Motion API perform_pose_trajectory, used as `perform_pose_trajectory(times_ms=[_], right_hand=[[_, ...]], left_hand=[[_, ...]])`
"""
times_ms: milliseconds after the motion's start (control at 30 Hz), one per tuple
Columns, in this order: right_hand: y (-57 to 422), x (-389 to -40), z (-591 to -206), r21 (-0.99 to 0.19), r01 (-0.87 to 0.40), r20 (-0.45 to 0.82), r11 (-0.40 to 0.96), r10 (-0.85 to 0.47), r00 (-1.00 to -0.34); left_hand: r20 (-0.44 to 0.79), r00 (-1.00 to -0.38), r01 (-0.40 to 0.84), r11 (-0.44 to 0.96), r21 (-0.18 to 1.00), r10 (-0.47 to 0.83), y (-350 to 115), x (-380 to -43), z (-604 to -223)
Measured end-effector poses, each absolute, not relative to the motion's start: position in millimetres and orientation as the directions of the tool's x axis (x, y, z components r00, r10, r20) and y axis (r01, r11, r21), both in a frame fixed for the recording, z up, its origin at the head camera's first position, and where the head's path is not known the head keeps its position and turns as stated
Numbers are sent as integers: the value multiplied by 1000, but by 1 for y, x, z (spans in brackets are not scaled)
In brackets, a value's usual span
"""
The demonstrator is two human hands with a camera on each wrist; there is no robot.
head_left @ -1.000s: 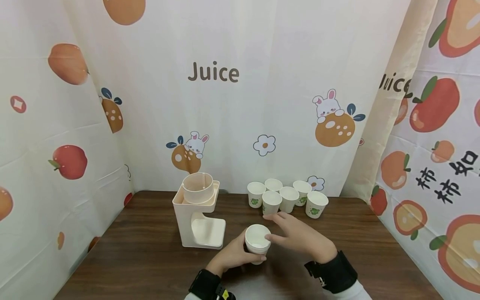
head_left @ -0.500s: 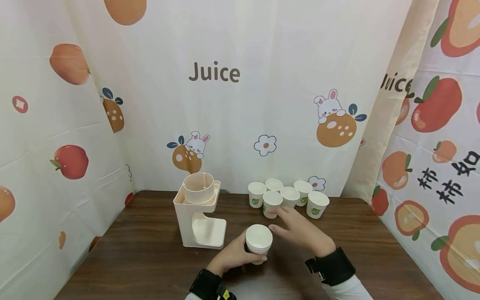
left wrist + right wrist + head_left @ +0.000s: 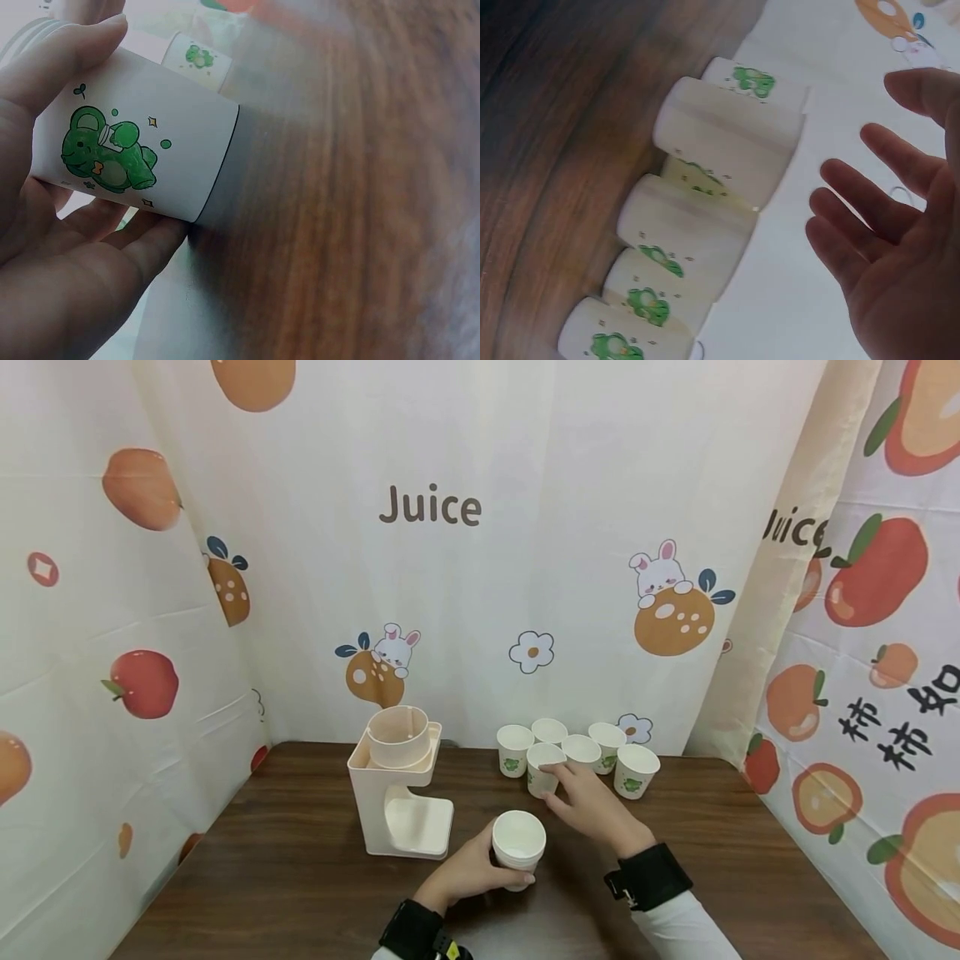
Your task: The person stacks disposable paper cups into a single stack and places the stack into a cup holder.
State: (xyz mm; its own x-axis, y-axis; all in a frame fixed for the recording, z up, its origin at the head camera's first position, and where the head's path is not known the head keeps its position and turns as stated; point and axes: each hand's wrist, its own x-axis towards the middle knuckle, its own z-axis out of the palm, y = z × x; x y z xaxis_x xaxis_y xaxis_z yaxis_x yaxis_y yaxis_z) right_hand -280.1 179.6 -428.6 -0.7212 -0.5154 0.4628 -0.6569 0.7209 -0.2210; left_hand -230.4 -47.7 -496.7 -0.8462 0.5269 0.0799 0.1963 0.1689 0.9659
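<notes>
My left hand [image 3: 468, 868] grips a short stack of nested white paper cups [image 3: 519, 837] upright near the table's front. A green cartoon bear shows on the outer paper cup [image 3: 180, 142] in the left wrist view, with the thumb over its upper part and fingers round the other side. My right hand [image 3: 596, 806] reaches toward the group of cups at the back, its fingertips overlapping the front paper cup [image 3: 537, 777] in the head view. From the right wrist, that hand [image 3: 907, 217] has spread, slightly bent fingers with nothing between them, apart from the cups.
Several single paper cups stand close together at the back, among them the rightmost cup [image 3: 636, 770] and the leftmost cup [image 3: 513, 750]. A cream-coloured dispenser-like stand [image 3: 378, 810] with a round holder [image 3: 397, 739] on top is left of the hands. Printed curtains enclose the brown wooden table [image 3: 285, 877].
My right hand has moved from beside the held stack's rim up to the front cup of the back group. The left hand still holds the stack in about the same place.
</notes>
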Motion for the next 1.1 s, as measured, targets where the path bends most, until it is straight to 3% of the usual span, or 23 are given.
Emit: perform_pose_trajectory(times_ms=[533,967,1100], right_hand=[[177,-310,-446,-238,-549,523,801,-371,-767],[168,-333,-447,-198,-506,472,839,-371,-800],[165,-338,-446,-199,-456,426,867,-343,-837]], left_hand=[[94,-852,219,188,957,516,-47,-230,-497],[69,-849,195,188,963,525,-47,-230,-496],[69,-849,198,194,961,523,-47,-230,-496]])
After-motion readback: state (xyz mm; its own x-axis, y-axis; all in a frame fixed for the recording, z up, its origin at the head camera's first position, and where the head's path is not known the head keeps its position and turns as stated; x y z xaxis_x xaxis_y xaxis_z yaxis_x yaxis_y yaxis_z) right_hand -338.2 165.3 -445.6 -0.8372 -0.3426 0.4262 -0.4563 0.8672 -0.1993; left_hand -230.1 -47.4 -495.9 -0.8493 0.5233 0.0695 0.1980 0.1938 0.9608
